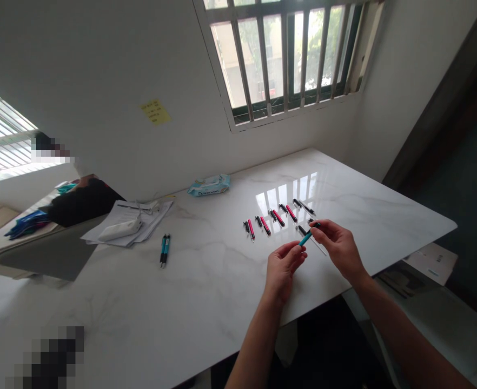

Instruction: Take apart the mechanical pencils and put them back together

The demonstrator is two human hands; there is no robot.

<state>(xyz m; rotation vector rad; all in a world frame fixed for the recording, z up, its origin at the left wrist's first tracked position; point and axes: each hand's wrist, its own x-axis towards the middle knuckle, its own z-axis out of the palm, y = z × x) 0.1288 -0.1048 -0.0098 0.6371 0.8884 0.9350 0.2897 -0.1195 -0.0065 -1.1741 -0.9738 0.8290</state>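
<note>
While I follow through the head camera, both hands meet over the near right part of the white tabletop (206, 302), with a teal pen barrel (305, 237) held between them, clear of the surface. Its long axis runs slantwise, from the near left end up toward the far right, so it bridges the gap from one set of fingertips to the other. The left hand (279, 273) has the lower end pinched between thumb and fingers; the right hand (339, 246) grips the upper, darker end, thumb and fingers closed around it. Neither hand is nearer, as I judge it: each touches its own end, and the two ends lie roughly in line. Whether the dark part is joined to the teal or merely set against it, I cannot tell. Just beyond the barrel, partly behind the hands, I make out a black piece (302, 230) and a thin pale rod (320, 248) on the table. Farther off to the left, pink pen barrels (251, 229) lie in a slanting row beside small black parts (246, 227).
</note>
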